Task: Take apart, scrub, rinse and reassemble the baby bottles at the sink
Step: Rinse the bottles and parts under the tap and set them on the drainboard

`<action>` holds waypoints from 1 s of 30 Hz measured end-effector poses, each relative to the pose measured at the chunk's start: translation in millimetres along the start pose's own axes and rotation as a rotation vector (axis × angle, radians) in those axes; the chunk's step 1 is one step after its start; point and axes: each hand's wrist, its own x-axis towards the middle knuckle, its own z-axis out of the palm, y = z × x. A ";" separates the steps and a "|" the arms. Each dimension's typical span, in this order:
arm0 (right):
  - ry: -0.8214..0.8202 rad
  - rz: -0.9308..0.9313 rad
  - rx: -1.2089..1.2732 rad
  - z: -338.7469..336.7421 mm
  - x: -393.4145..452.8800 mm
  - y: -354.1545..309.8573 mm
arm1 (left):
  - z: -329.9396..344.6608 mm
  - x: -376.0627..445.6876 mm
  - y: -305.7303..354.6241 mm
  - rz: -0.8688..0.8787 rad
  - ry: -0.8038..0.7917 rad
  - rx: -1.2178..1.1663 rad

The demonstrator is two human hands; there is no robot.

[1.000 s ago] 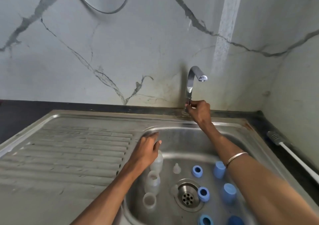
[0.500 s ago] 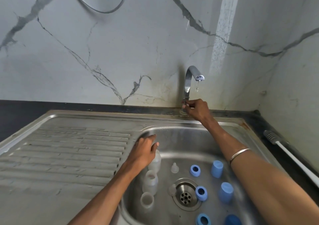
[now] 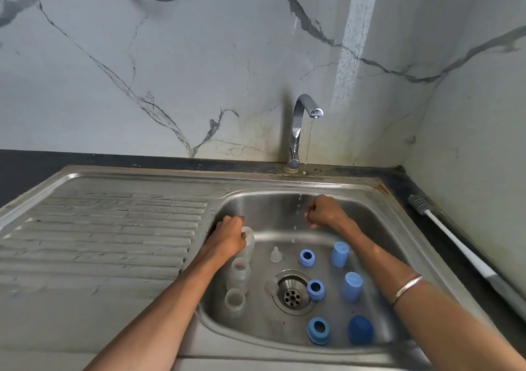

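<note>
Three clear baby bottles stand along the left side of the sink basin. My left hand is closed around the farthest bottle; the middle bottle and near bottle stand free. My right hand hovers inside the basin under the thin stream from the tap, fingers curled, holding nothing. A clear teat stands by the drain. Blue rings and blue caps lie around it.
A ribbed steel draining board stretches left of the basin. A bottle brush with a white handle lies on the dark counter at the right. A marbled wall rises behind the tap and at the right.
My right hand left the tap's base and dropped into the basin. Water now runs from the spout in a thin stream. My left hand stays on the far bottle.
</note>
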 end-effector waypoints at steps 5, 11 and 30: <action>-0.214 -0.007 -0.114 43.1 -15.4 -5.5 | 1.1 2.0 0.0 -0.005 -0.023 -0.018; -0.214 -0.116 -0.088 71.9 -14.2 -26.2 | 2.5 6.9 0.3 -0.003 -0.074 0.018; -0.116 -0.282 0.135 64.3 -29.2 -48.5 | -9.1 12.7 21.8 0.120 0.110 -0.193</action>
